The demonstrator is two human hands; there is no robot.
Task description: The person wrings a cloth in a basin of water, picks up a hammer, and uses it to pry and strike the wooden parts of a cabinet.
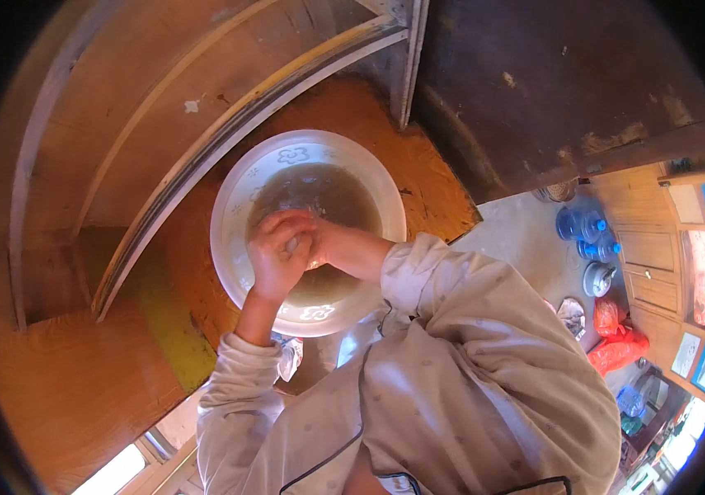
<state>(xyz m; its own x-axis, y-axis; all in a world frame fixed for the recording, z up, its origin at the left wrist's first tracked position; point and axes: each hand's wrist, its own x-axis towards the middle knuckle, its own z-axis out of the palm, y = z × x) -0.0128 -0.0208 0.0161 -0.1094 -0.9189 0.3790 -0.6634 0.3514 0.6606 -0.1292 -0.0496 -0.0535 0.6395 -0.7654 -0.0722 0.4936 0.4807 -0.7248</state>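
A white basin [225, 247] with a flower pattern on its rim holds murky brownish water [319, 186]. Over the water, my two hands are pressed together near the middle of the basin. My left hand [277, 257] has its fingers curled against the right one. My right hand [324, 241] reaches in from the right side, its fingers mostly covered by the left. A small pale patch shows between the fingers, too small to name. Both sleeves of a light patterned garment [451, 355] are pushed up towards the elbows.
The basin stands on a worn orange-brown wooden surface [431, 177] beside a curved wooden frame [237, 107]. A dark panel [550, 91] rises at the upper right. On the floor at right are blue water jugs [579, 224], a metal kettle [598, 279] and red bags [619, 348].
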